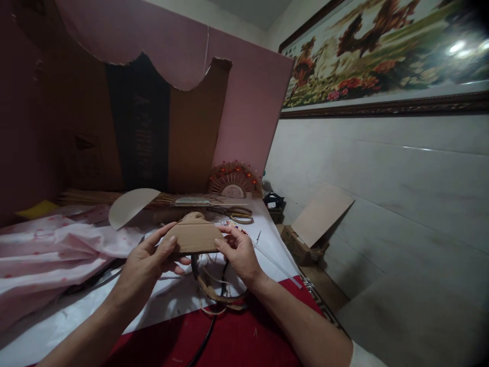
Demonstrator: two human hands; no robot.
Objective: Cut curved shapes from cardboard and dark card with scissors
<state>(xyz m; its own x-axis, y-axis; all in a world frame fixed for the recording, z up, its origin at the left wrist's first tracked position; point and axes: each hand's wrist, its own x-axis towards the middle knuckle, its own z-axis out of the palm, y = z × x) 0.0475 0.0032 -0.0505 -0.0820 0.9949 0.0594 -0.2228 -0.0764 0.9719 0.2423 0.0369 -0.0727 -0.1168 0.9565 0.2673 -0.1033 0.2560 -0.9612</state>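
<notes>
Both my hands hold a brown cardboard piece (195, 237), shaped like a half disc with its flat edge toward me, just above the table. My left hand (151, 260) grips its left end with thumb on top and fingers curled under. My right hand (239, 252) pinches its right end. A bit of woven straw (193, 216) shows behind the top of the cardboard. Under my hands lie loose straw strips (217, 295) and a black cord (206, 331).
Scissors (233, 211), a pale half-round card (130, 205), a straw bundle (87, 196) and a beaded fan-shaped ornament (234, 181) lie further back. Pink patterned paper (49, 250) covers the left. A red cloth (244, 336) lies near me. An open cardboard box (309, 234) stands on the floor at right.
</notes>
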